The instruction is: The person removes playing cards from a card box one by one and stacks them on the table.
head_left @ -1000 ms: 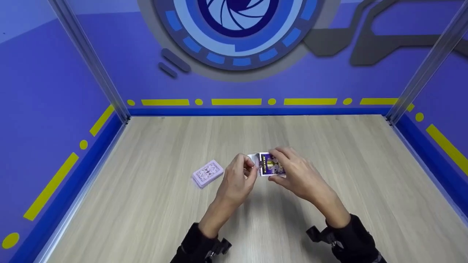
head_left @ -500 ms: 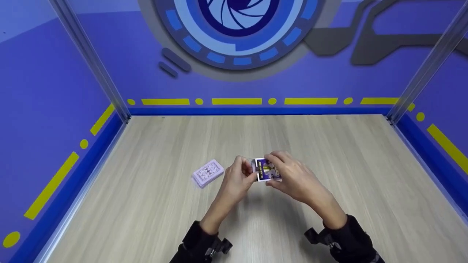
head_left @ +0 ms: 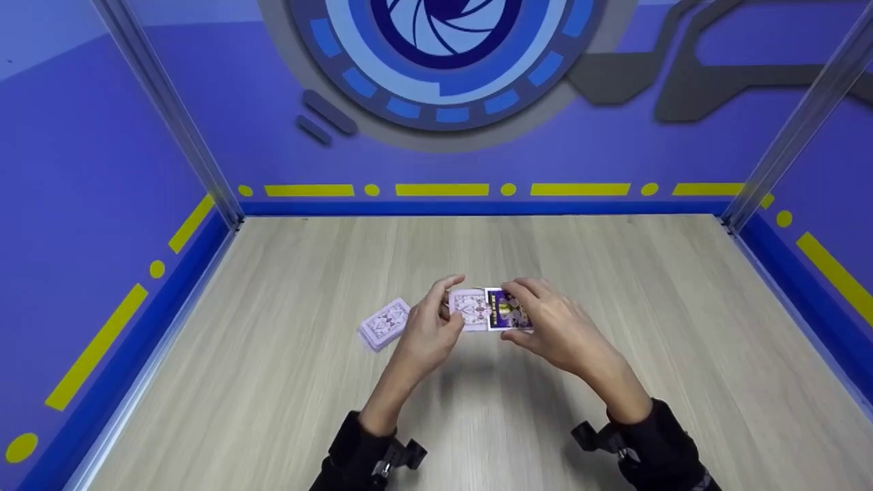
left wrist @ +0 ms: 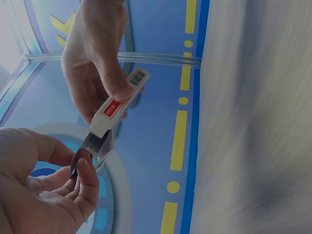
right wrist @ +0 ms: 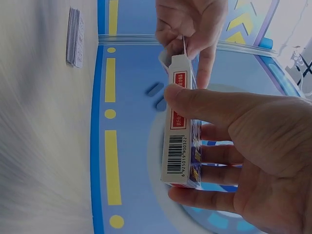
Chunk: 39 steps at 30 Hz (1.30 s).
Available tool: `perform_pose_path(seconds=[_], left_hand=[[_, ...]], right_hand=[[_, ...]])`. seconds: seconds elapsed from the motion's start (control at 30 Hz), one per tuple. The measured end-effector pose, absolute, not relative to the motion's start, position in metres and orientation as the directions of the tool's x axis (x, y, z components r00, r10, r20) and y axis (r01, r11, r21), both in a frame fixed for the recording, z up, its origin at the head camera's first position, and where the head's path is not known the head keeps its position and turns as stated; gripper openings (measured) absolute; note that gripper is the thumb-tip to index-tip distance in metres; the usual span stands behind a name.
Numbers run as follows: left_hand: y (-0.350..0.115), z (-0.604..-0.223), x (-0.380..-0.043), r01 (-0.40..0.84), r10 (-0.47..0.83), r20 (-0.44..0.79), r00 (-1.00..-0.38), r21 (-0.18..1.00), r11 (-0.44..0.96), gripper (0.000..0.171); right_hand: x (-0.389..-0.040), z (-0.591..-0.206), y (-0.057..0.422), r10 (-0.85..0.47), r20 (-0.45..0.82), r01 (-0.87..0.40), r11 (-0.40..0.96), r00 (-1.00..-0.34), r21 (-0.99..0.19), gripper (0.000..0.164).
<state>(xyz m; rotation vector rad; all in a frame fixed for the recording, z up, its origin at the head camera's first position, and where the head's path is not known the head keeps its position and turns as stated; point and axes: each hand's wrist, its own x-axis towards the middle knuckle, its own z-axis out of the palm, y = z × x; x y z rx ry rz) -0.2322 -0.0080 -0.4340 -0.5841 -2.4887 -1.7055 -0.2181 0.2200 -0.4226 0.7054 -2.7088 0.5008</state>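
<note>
My right hand [head_left: 563, 326] grips a small playing card box [head_left: 502, 311], its purple printed face up. The right wrist view shows the thumb on its white side, by a barcode, with fingers on the opposite side. A pink-and-white patterned playing card [head_left: 470, 309] sticks out of the box's left end. My left hand [head_left: 426, 332] pinches that card between thumb and fingers; how many cards lie together there cannot be told. Both hands hold the box and card above the table. To the left hand's left lies a stack of playing cards [head_left: 385, 323], slightly spread.
The wooden table [head_left: 300, 382] carries the stack. Blue-purple panels with yellow marks stand round it: a back wall [head_left: 436, 164], a left wall [head_left: 102, 225] and a right wall [head_left: 832, 204]. Metal posts rise at the back corners.
My left hand has shifted left, away from the box, and the patterned card now shows between them. The box dipped toward me, then moved back right and up. The stack stayed put.
</note>
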Motion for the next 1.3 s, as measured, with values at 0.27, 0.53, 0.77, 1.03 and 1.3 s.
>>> perform_pose_path(seconds=[0.27, 0.53, 0.77, 1.03, 1.3], left_hand=[[-0.02, -0.424, -0.227, 0.411, 0.325, 0.266, -0.908, 0.72, 0.559, 0.055], [-0.022, -0.431, -0.227, 0.629, 0.432, 0.489, -0.758, 0.369, 0.684, 0.072], [-0.025, -0.431, -0.228, 0.635, 0.468, 0.462, -0.754, 0.327, 0.7, 0.073], [-0.038, -0.423, -0.233, 0.565, 0.369, 0.458, -0.809, 0.431, 0.704, 0.066], [-0.061, -0.417, -0.244, 0.428, 0.18, 0.46, -0.87, 0.522, 0.738, 0.071]], right_hand=[[-0.218, -0.423, 0.221, -0.406, 0.375, -0.515, 0.817, -0.834, -0.26, 0.071], [-0.218, -0.425, 0.219, -0.421, 0.366, -0.528, 0.806, -0.83, -0.269, 0.07], [-0.219, -0.425, 0.22, -0.428, 0.368, -0.535, 0.801, -0.826, -0.268, 0.07], [-0.22, -0.42, 0.228, -0.387, 0.373, -0.504, 0.812, -0.843, -0.296, 0.07], [-0.221, -0.418, 0.237, -0.35, 0.378, -0.477, 0.816, -0.857, -0.326, 0.069]])
